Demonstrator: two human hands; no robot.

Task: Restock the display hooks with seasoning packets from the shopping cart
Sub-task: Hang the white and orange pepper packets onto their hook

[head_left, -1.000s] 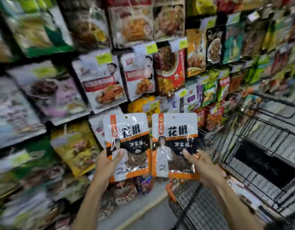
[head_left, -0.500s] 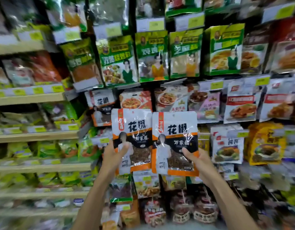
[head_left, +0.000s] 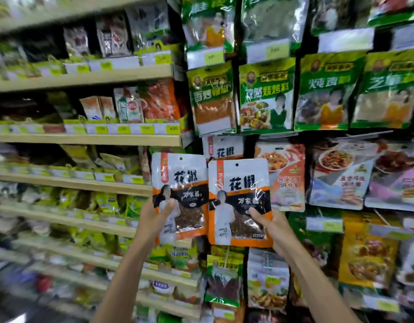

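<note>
In the head view, the left packet (head_left: 180,183) is gripped low down by the curled fingers of the left hand (head_left: 154,217) and the right packet (head_left: 238,192) by those of the right hand (head_left: 274,226), both held upright side by side just below a matching hung packet (head_left: 224,149).

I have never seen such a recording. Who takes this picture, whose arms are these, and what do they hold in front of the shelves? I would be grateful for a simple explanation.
No machine here: a person wears a wide-angle camera on the head, looking forward and down, so the two bare arms rising from below are that person's own. The left hand grips the left packet of seasoning; the right hand grips the right packet, of the same kind. Both are upright, side by side. Just above and behind them hangs a hanging packet of that kind. Green packets hang higher; shelves with price labels run leftward.
</note>
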